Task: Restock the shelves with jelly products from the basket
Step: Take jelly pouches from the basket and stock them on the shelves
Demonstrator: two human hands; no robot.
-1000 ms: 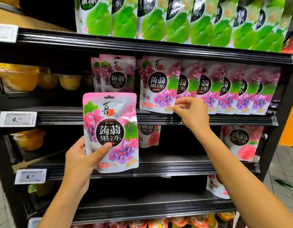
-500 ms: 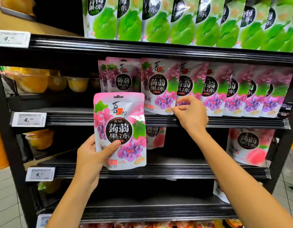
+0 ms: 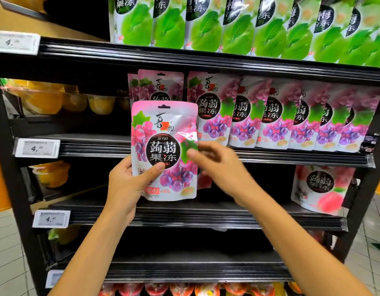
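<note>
My left hand [image 3: 129,184] holds a pink grape jelly pouch [image 3: 163,133] upright in front of the shelves, thumb across its lower front. My right hand [image 3: 219,167], blurred, is at the pouch's right edge with its fingertips touching the edge; whether it grips is unclear. Behind, a row of the same grape pouches [image 3: 276,116] stands on the second shelf [image 3: 291,157], and more of them [image 3: 159,86] stand directly behind the held pouch.
Green plum jelly pouches [image 3: 238,24] fill the top shelf. Orange jelly cups [image 3: 56,97] sit at the left. A peach pouch [image 3: 321,189] stands on the third shelf at the right. Price tags [image 3: 37,148] hang on the shelf edges. Red cups [image 3: 184,289] line the bottom.
My right hand left the shelved grape pouches and moved down-left to the held pouch's right edge. My left hand brought the pouch up and to the right.
</note>
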